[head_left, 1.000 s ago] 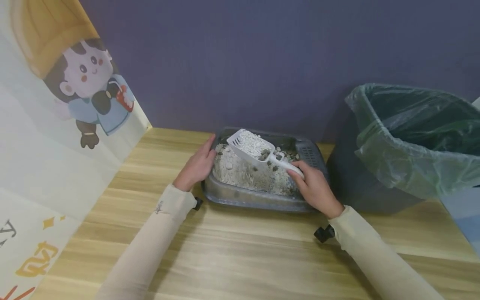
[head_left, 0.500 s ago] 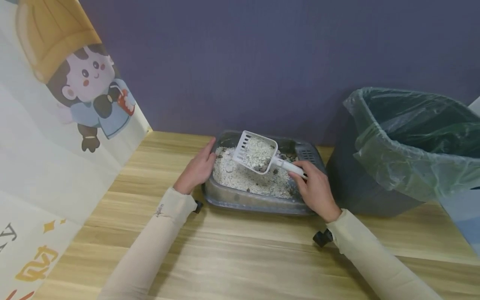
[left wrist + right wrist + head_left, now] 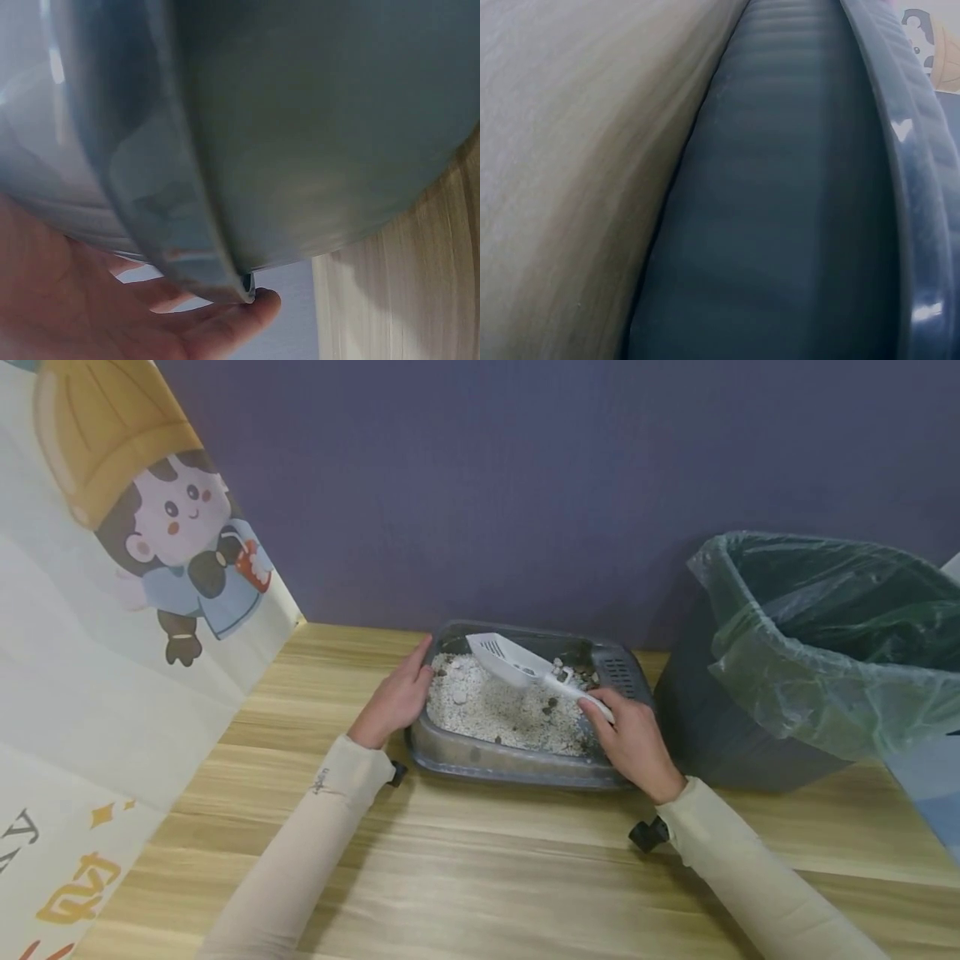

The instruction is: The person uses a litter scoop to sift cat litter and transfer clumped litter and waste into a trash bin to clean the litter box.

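A grey plastic litter box point(image 3: 517, 764) holds pale litter point(image 3: 480, 714) with several dark clumps. My right hand point(image 3: 633, 739) grips the handle of a white slotted litter scoop point(image 3: 513, 660), which hangs tilted above the litter; a little dark matter shows in it. My left hand point(image 3: 393, 702) rests against the box's left end, fingers nearly straight along the rim. In the left wrist view, the fingers of that hand point(image 3: 112, 315) lie against the rim of the box point(image 3: 300, 150). The right wrist view shows the box's outer wall point(image 3: 765, 210), but neither hand nor scoop.
A tall dark bin point(image 3: 705, 710) with a clear plastic liner point(image 3: 795, 685) over its rim stands right of the box. Both stand on a wood-grain table point(image 3: 480, 877). Behind rises a dark blue wall point(image 3: 480, 493); a cartoon-printed wall point(image 3: 82, 677) borders the left side.
The scoop, heaped with litter a second ago, has been tilted one way and back. Most of its litter is gone from it. My left hand has stayed on the box.
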The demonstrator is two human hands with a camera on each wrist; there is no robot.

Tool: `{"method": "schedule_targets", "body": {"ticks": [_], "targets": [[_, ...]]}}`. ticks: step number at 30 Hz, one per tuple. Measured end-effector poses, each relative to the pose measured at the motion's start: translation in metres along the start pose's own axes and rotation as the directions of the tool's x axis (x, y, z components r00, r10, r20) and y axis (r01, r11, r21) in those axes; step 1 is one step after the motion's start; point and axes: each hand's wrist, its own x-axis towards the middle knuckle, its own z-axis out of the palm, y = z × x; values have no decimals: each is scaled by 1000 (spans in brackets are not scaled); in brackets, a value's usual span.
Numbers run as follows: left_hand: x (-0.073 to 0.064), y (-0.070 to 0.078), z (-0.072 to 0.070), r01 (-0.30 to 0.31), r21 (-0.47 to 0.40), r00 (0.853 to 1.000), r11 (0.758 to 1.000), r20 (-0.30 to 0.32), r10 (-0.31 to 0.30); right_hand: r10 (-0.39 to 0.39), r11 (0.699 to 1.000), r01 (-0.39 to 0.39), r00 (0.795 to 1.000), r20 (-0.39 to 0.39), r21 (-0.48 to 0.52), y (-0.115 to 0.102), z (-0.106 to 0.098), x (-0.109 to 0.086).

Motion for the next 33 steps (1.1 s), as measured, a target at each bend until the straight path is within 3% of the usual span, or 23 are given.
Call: {"method": "schedule_targets", "body": {"ticks": [14, 23, 33], "targets": [[0, 0, 1, 14, -13, 1000, 1000, -8, -14, -51, 999, 51, 998, -23, 0, 1, 2, -1], [-1, 2, -1, 17, -13, 1000, 1000, 5, -17, -42, 999, 42, 998, -56, -2, 2, 4, 1], [0, 0, 0, 8, -11, 1000, 1000, -2, -8, -29, 1000, 29, 1000, -8, 0, 3, 2, -1]]}}
